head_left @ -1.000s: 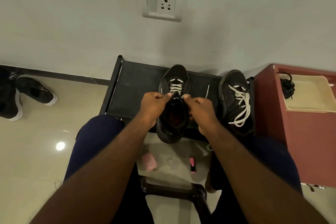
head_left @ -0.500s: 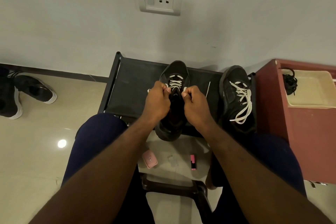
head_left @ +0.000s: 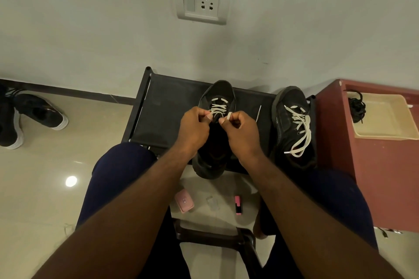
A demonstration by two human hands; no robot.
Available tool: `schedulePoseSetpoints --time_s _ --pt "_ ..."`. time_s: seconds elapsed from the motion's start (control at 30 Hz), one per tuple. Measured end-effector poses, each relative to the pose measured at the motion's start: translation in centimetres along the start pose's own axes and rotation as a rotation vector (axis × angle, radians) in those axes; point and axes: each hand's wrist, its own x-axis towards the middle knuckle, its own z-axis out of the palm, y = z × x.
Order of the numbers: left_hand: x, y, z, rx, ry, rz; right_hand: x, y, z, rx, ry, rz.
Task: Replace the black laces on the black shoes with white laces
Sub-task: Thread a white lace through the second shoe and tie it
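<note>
A black shoe (head_left: 217,90) stands toe-away on the black rack (head_left: 165,108), with a white lace (head_left: 218,107) crossed through its front eyelets. My left hand (head_left: 192,129) pinches one end of that lace over the shoe's left side. My right hand (head_left: 242,133) pinches the other end over its right side. Both hands hide the shoe's upper eyelets and tongue. A second black shoe (head_left: 292,129) sits to the right on the rack, fully threaded with a white lace (head_left: 299,127) whose ends lie loose. Black laces (head_left: 357,106) lie bunched in a beige tray (head_left: 385,120).
The tray rests on a dark red cabinet (head_left: 335,142) at the right. Another pair of black shoes with white soles (head_left: 38,113) lies on the floor at the left. Two pink items (head_left: 184,201) lie on the floor between my knees. A wall socket (head_left: 201,2) is above.
Both hands moved forward along the shoe from its opening toward the laced part, drawing closer together with the lace ends.
</note>
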Motion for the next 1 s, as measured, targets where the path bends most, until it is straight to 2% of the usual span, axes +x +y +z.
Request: schedulePoseSetpoints --time_s 0.1,0.23,0.37,0.47,0.53,0.6,0.73,0.8,0.87,0.9,0.93,1.0 --pt "0.0 -0.2 0.2 0.006 0.047 0.008 -0.2 -0.3 -0.2 0.087 0.004 0.067" --pt "0.3 0.2 -0.6 -0.038 0.052 -0.002 -0.5 -1.1 -1.4 0.370 0.003 0.245" --pt "0.1 1.1 -1.9 0.161 0.035 0.158 -0.6 -2.2 -3.9 0.368 0.045 0.182" --pt "0.0 1.0 -2.6 0.224 0.073 0.196 -0.6 -2.2 -5.2 0.303 0.112 0.214" --pt "0.0 0.9 -2.9 0.080 0.047 0.090 -0.6 -2.1 -5.4 0.325 0.128 0.303" --pt "0.1 0.5 -2.8 -0.041 -0.009 -0.058 -0.4 -1.9 -5.4 0.450 0.111 0.406" --pt "0.0 -0.1 -2.0 -0.037 0.028 -0.151 0.0 -2.0 -4.8 0.717 0.147 0.529" --pt "-0.2 0.1 -1.4 -0.087 -0.026 -0.198 0.2 -2.7 -4.4 0.787 0.166 0.529" --pt "-0.3 0.5 -0.9 -0.160 -0.085 -0.177 0.3 -3.7 -3.8 0.743 0.166 0.423" --pt "-0.2 0.7 -0.7 -0.179 -0.087 -0.119 0.3 -4.1 -3.5 0.641 0.160 0.305" --pt "0.0 0.9 -0.8 -0.161 -0.092 -0.036 0.3 -4.5 -3.1 0.457 0.146 0.129" --pt "0.2 1.5 -0.9 -0.015 -0.156 0.149 0.5 -5.2 -2.9 -0.047 0.027 -0.363"
